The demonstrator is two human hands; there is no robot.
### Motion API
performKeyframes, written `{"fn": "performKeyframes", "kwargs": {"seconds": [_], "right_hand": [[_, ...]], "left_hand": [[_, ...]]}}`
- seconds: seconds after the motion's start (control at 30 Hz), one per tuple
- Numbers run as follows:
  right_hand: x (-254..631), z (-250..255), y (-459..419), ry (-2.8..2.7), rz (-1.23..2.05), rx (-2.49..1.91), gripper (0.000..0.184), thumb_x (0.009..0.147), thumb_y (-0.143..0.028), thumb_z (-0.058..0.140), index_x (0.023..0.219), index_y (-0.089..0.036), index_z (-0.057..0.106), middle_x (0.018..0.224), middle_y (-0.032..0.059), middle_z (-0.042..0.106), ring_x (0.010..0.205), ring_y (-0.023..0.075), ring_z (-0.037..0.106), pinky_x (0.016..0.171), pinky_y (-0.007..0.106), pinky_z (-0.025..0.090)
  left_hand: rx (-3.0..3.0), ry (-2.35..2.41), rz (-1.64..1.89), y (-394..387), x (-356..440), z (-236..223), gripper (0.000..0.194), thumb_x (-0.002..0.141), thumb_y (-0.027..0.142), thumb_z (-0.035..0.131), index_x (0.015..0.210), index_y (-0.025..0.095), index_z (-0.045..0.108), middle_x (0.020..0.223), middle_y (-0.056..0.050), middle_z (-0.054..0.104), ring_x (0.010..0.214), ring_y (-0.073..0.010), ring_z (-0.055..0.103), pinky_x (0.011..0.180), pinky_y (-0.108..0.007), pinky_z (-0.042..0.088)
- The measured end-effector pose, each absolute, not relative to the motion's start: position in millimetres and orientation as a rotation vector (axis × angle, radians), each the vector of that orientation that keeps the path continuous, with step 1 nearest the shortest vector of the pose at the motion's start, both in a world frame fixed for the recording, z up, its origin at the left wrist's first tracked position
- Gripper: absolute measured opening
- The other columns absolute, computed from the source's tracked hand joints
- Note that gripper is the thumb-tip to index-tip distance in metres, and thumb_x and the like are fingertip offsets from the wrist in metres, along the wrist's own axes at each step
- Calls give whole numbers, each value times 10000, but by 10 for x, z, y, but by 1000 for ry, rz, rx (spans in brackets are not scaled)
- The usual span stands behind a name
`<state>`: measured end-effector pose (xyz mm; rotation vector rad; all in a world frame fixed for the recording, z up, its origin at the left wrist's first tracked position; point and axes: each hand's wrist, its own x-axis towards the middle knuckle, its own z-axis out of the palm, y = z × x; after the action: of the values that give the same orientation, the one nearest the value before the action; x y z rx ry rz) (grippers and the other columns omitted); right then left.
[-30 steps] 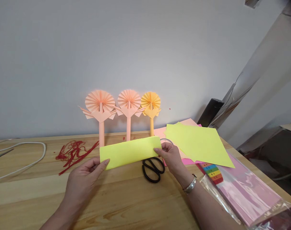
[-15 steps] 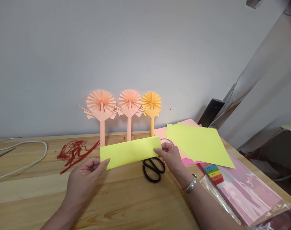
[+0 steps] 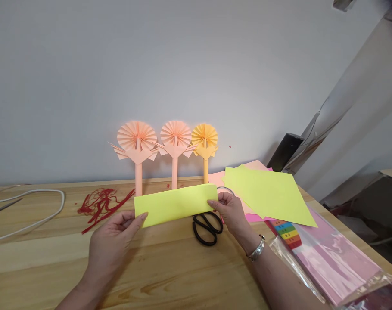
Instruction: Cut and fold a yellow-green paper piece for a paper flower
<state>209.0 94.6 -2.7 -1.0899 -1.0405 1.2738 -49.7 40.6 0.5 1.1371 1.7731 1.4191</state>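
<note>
1. My left hand [image 3: 113, 245] pinches the left end of the folded yellow strip [image 3: 175, 206], center frame, over the tabletop [image 3: 183, 275].
2. My right hand [image 3: 231, 211] pinches its right end.
3. I'm holding the fold; a firm crease seems needed next.

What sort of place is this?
Likely a paper-craft workspace: a wooden table with folded yellow paper, black-handled scissors and pleated paper fan flowers.

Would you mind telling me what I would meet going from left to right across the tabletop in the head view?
White cable, red cord, folded yellow paper, black scissors, loose yellow sheet, plastic-wrapped pink paper.
</note>
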Motion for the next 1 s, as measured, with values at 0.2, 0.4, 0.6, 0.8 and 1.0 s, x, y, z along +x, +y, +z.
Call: {"fn": "performKeyframes", "kwargs": {"seconds": [0.2, 0.4, 0.6, 0.8, 1.0], "right_hand": [[2091, -28, 941, -1064, 1247, -1093, 267, 536, -300, 774, 565, -175, 540, 574, -9, 621, 533, 127, 549, 519, 249, 428], [2085, -32, 948, -1029, 1267, -1074, 262, 525, -278, 771, 555, -170, 534, 567, -11, 616, 521, 113, 532, 523, 242, 418], [2086, -29, 946, -1017, 1276, -1075, 259, 523, -262, 772, 558, -164, 534, 560, -13, 615, 515, 104, 522, 520, 233, 404], [2083, -32, 950, -998, 1291, -1044, 251, 519, -247, 772, 561, -162, 540, 584, -7, 631, 538, 109, 540, 542, 237, 419], [2084, 3, 934, -1012, 1286, -1060, 238, 523, -243, 762, 564, -161, 543, 562, -19, 606, 518, 101, 518, 533, 234, 409]], "left_hand": [[1084, 1778, 1449, 395, -475, 38, 232, 616, 401, 743, 740, 213, 689, 700, 33, 720, 639, -129, 613, 564, -169, 467], [1030, 1558, 1580, 432, -469, -1, 223, 615, 307, 770, 771, 216, 637, 711, 52, 700, 662, -97, 623, 627, -143, 479], [898, 1336, 1710, 473, -448, 6, 381, 585, 202, 797, 834, 250, 513, 638, 82, 698, 643, -90, 663, 640, -148, 508], [899, 1333, 1660, 458, -442, 37, 431, 608, 226, 791, 955, 254, 536, 692, 62, 718, 676, -95, 674, 634, -149, 512], [890, 1345, 1628, 454, -441, 46, 451, 586, 256, 800, 961, 239, 550, 721, 54, 713, 674, -95, 656, 656, -157, 506]]}}
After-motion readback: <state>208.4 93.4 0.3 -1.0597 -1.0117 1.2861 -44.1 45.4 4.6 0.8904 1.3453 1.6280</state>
